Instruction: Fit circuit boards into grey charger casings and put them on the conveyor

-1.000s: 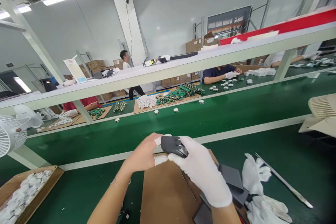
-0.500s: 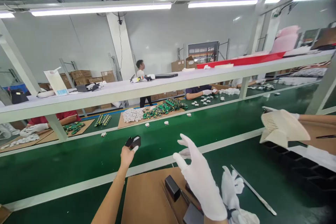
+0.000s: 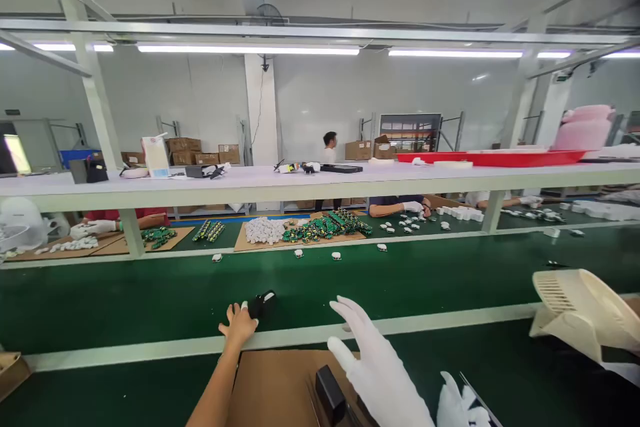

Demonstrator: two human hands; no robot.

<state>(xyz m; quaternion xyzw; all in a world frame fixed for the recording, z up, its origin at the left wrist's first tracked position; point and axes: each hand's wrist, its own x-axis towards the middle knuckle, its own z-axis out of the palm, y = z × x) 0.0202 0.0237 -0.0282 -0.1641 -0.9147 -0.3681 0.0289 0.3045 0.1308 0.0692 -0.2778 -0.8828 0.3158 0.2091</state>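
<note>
My left hand (image 3: 239, 328) is bare, with white covers on the thumb tip and a fingertip. It reaches over the green belt (image 3: 165, 310) with its fingers spread. At its thumb and fingertip is a small black device (image 3: 263, 305) with a pale patch on top; whether they still touch is hard to see. In a white glove, my right hand (image 3: 373, 363) hovers over the near edge, fingers stretched out and thumb apart, holding nothing visible. Below it, a black rectangular block (image 3: 330, 392) rests on brown cardboard (image 3: 273, 387).
White glove-like cloth (image 3: 459, 407) lies at lower right, near a cream plastic scoop (image 3: 585, 307). Small white parts (image 3: 336, 256) sit along the belt's far side. Beyond are green circuit boards (image 3: 335, 223) and co-workers' gloved hands (image 3: 413, 207). A shelf (image 3: 300, 192) spans above.
My left hand has lowered the black device toward the belt's near edge and its fingers have spread. My right hand stays raised and open. The view has tilted up and turned left.
</note>
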